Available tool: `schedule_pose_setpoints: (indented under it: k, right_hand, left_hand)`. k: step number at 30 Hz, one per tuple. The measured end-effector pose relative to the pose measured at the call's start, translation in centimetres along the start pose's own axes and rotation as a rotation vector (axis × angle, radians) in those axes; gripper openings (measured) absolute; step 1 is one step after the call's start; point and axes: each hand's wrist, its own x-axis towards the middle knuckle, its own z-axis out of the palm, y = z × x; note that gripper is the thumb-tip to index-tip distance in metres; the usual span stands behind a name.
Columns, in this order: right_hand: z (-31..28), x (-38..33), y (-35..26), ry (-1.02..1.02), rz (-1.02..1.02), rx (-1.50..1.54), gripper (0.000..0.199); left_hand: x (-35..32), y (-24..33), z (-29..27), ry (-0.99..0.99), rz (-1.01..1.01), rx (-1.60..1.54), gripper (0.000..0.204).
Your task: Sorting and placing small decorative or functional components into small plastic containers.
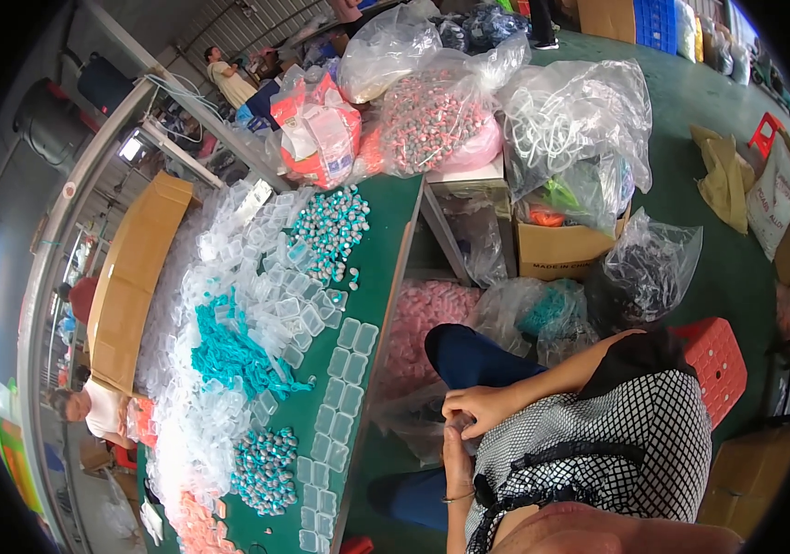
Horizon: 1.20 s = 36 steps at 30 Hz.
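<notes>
Green worktable point(381, 242), cluttered workshop. Your right hand point(483, 408) curls against your left hand point(457, 462), off table; cannot tell whether either grips anything. Clear plastic cases point(351, 400) in rows along table edge: likely light, stiff, slick; best held by side walls.

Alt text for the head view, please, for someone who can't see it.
A seated person's two hands meet before their torso; anything held is unclear. Beside them, a green table carries clear plastic boxes, piled and in rows, with heaps of teal pieces; filled plastic bags stand beyond.
</notes>
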Motion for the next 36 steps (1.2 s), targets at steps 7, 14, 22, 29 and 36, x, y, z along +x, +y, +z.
schedule_pose_setpoints:
  k: [7,14,22,29,36]
  right_hand:
    - [1.0,-0.3,0.6,0.039,0.053,0.029,0.036]
    - [2.2,-0.7,1.4,0.111,0.032,0.026,0.035]
    - [2.7,-1.3,1.1,0.082,0.059,0.036,0.035]
    - [2.1,-1.2,0.8,0.024,0.084,0.099,0.025]
    - [1.6,-1.3,0.5,0.086,0.061,0.237,0.021]
  left_hand:
    - [-0.6,1.0,1.5,0.027,-0.054,-0.071,0.067]
    - [-0.6,0.5,1.2,0.056,-0.121,-0.154,0.06]
    - [-0.4,0.4,1.0,0.132,-0.149,-0.209,0.053]
    - [-0.6,1.2,1.4,0.088,-0.069,-0.244,0.055]
    - [-0.2,-0.2,-0.6,0.096,0.018,-0.312,0.046]
